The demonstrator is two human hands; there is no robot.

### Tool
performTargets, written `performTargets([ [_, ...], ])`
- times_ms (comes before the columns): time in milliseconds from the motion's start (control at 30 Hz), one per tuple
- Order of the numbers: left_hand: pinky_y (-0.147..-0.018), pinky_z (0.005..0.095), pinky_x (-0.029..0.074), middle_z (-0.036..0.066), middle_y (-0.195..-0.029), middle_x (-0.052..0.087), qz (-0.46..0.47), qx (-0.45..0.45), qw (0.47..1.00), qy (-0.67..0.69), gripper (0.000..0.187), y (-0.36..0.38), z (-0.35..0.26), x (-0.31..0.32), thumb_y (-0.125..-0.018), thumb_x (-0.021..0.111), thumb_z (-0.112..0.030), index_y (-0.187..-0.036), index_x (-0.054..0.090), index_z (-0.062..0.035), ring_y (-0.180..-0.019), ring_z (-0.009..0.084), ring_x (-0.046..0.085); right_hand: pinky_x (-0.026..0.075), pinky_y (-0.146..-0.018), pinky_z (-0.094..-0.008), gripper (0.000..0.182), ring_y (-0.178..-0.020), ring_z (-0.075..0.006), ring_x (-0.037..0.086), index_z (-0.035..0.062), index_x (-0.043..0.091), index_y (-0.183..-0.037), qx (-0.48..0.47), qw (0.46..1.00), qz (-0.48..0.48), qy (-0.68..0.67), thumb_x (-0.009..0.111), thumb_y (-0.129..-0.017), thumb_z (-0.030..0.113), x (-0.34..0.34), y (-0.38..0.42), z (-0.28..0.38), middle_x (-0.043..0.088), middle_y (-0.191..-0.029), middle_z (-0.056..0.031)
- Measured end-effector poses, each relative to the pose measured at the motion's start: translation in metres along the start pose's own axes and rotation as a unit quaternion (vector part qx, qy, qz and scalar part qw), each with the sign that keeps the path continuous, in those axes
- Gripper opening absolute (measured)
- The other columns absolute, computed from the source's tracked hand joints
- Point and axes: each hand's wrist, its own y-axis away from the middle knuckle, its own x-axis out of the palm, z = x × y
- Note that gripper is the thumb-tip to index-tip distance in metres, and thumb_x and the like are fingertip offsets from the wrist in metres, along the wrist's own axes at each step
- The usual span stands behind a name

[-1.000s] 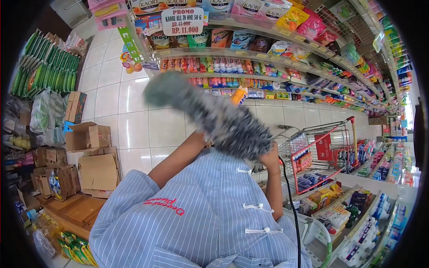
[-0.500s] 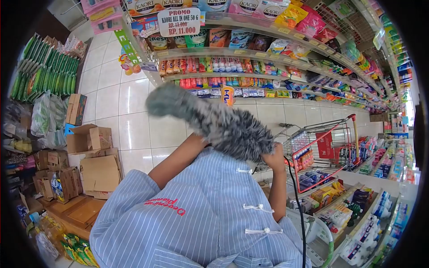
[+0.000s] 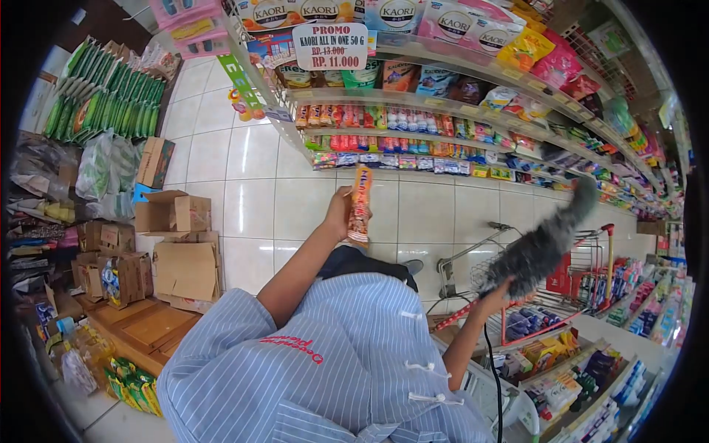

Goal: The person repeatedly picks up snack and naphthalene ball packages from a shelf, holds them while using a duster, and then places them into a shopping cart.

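My left hand (image 3: pixel 340 212) is closed around the side of a slim orange snack packet (image 3: pixel 360 203), held upright in front of my body, away from the shelves. Over on the right, my right hand (image 3: pixel 495 298) grips a grey fluffy duster (image 3: pixel 533 247) near the base of its head. The duster slants up to the right, above the shopping cart, its tip blurred. A red patterned handle (image 3: pixel 454 316) sticks out below that hand.
Ahead stand shelves (image 3: pixel 413 101) of packaged sweets with a promo sign (image 3: pixel 330 46). A shopping cart (image 3: pixel 583 273) is at my right, beside low shelves of goods. Cardboard boxes (image 3: pixel 188 269) and a wooden bench (image 3: pixel 140 336) lie to the left. A black cord hangs near my right arm.
The duster has swung from across my front to the right, and its tip now points right. My left hand, hidden behind it before, now shows with the orange packet, which sits lower.
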Motion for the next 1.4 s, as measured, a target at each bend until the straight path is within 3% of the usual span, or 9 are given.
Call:
performTargets([
  [267, -0.047, 0.0289, 0.047, 0.002, -0.059, 0.048, -0.27, 0.085, 0.935, -0.213, 0.03, -0.054, -0.061, -0.06, -0.078, 0.062, -0.033, -0.083, 0.048, -0.0067, -0.047, 0.0145, 0.051, 0.043, -0.071, -0.0426, 0.071, -0.078, -0.029, 0.05, -0.0175, 0.057, -0.087, 0.117, 0.95, -0.137, 0.255, 0.066, -0.069, 0.051, -0.063, -0.111, -0.066, 0.057, -0.09, -0.0243],
  [733, -0.075, 0.0337, 0.051, 0.007, -0.09, 0.058, -0.16, 0.331, 0.871, -0.326, 0.022, -0.221, -0.232, -0.069, -0.089, 0.044, -0.021, -0.103, 0.051, -0.006, -0.081, 0.0198, 0.059, 0.047, -0.065, -0.0442, 0.066, -0.076, -0.0347, 0.061, -0.0027, 0.059, -0.107, 0.119, 0.902, -0.28, 0.308, 0.067, -0.068, 0.05, -0.146, -0.266, -0.223, 0.06, -0.09, -0.0286],
  [800, -0.069, 0.0332, 0.052, 0.007, -0.09, 0.059, -0.21, 0.403, 0.789, -0.413, 0.023, -0.239, -0.275, -0.098, -0.088, 0.051, -0.022, -0.104, 0.053, -0.0063, -0.08, 0.0188, 0.06, 0.054, -0.054, -0.0356, 0.048, -0.071, -0.0275, 0.062, 0.0275, 0.049, -0.124, -0.077, 0.607, -0.063, 0.789, 0.063, -0.079, 0.017, -0.199, -0.281, -0.252, 0.061, -0.092, -0.0228],
  [933, -0.052, 0.028, 0.049, 0.005, -0.078, 0.06, -0.243, 0.405, 0.67, -0.573, 0.024, -0.27, -0.359, -0.146, -0.084, 0.058, -0.026, -0.098, 0.055, -0.0075, -0.062, 0.0155, 0.058, 0.055, -0.064, -0.0377, 0.05, -0.077, -0.0301, 0.063, 0.0283, 0.046, -0.127, 0.042, 0.806, -0.118, 0.579, 0.055, -0.081, 0.01, -0.193, -0.279, -0.241, 0.061, -0.1, -0.0189],
  [1067, -0.061, 0.0285, 0.049, 0.009, -0.078, 0.061, -0.243, 0.411, 0.585, -0.655, 0.024, -0.275, -0.313, -0.111, -0.08, 0.061, -0.029, -0.094, 0.059, -0.0099, -0.068, 0.0167, 0.059, 0.057, -0.067, -0.0315, 0.047, -0.086, -0.029, 0.061, 0.0252, 0.048, -0.126, 0.035, 0.804, -0.087, 0.587, 0.035, -0.086, 0.002, -0.178, -0.271, -0.225, 0.05, -0.119, -0.0198],
  [1133, -0.071, 0.0334, 0.047, 0.015, -0.083, 0.062, -0.263, 0.271, 0.109, -0.919, 0.035, -0.29, -0.393, -0.156, -0.078, 0.059, -0.032, -0.095, 0.058, -0.002, -0.08, 0.0236, 0.06, 0.057, -0.066, -0.0327, 0.046, -0.087, -0.0285, 0.061, 0.024, 0.048, -0.126, 0.072, 0.844, -0.09, 0.524, 0.034, -0.087, 0.004, -0.18, -0.272, -0.226, 0.047, -0.122, -0.0199],
  [1200, -0.076, 0.0355, 0.046, 0.018, -0.088, 0.062, -0.288, 0.26, -0.058, -0.92, 0.041, -0.29, -0.399, -0.159, -0.076, 0.06, -0.034, -0.099, 0.058, 0.001, -0.085, 0.0254, 0.061, 0.056, -0.065, -0.0325, 0.046, -0.087, -0.0266, 0.062, 0.0247, 0.047, -0.127, 0.049, 0.867, -0.1, 0.486, 0.034, -0.087, 0.006, -0.189, -0.278, -0.234, 0.049, -0.119, -0.0194],
  [1267, -0.075, 0.0348, 0.046, 0.017, -0.093, 0.063, -0.365, 0.428, 0.133, -0.816, 0.045, -0.28, -0.328, -0.109, -0.073, 0.064, -0.033, -0.104, 0.06, -0.0009, -0.083, 0.0221, 0.062, 0.055, -0.063, -0.0322, 0.045, -0.085, -0.0256, 0.063, 0.0249, 0.047, -0.127, 0.048, 0.872, -0.123, 0.472, 0.034, -0.088, 0.008, -0.161, -0.262, -0.223, 0.052, -0.115, -0.019],
  [1400, -0.076, 0.0346, 0.047, 0.017, -0.092, 0.063, -0.243, 0.394, 0.102, -0.88, 0.048, -0.278, -0.349, -0.116, -0.072, 0.064, -0.031, -0.108, 0.058, 0.0014, -0.087, 0.0221, 0.062, 0.054, -0.062, -0.0334, 0.045, -0.081, -0.0254, 0.063, 0.0273, 0.045, -0.128, 0.025, 0.8, -0.109, 0.59, 0.04, -0.086, 0.013, -0.181, -0.272, -0.231, 0.056, -0.11, -0.0176],
])
